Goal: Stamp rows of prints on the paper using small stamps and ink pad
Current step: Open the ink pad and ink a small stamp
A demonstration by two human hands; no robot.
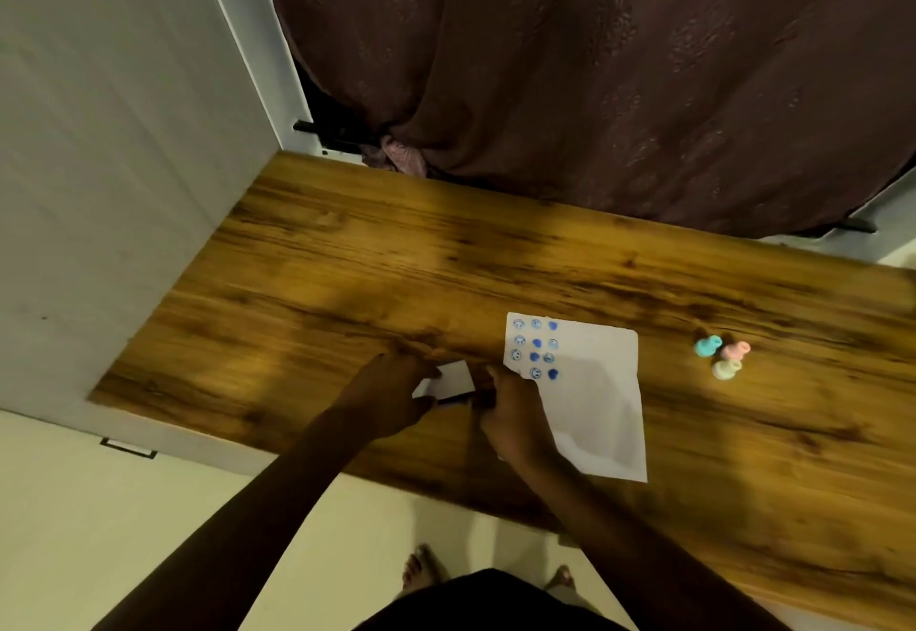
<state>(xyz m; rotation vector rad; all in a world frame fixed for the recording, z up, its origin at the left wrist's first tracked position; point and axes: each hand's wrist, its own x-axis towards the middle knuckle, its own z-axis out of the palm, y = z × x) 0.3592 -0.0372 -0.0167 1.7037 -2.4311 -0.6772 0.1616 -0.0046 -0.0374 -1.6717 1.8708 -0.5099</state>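
A white sheet of paper point(595, 407) lies on the wooden table point(347, 273), with several blue prints in three columns near its top-left corner. Just left of the paper, both hands meet over a small white ink pad case point(453, 379). My left hand point(391, 395) grips the case from the left. My right hand point(510, 412) touches its right side and covers the paper's left edge; whether it holds anything is hidden. Three small stamps lie to the right of the paper: a teal stamp point(708, 346), a pink stamp point(736, 349) and a pale yellow-green stamp point(726, 369).
A dark brown curtain point(595, 85) hangs behind the table's far edge. A white cabinet panel point(99, 159) stands on the left. The cream floor point(124, 531) and my bare feet show below the table's near edge.
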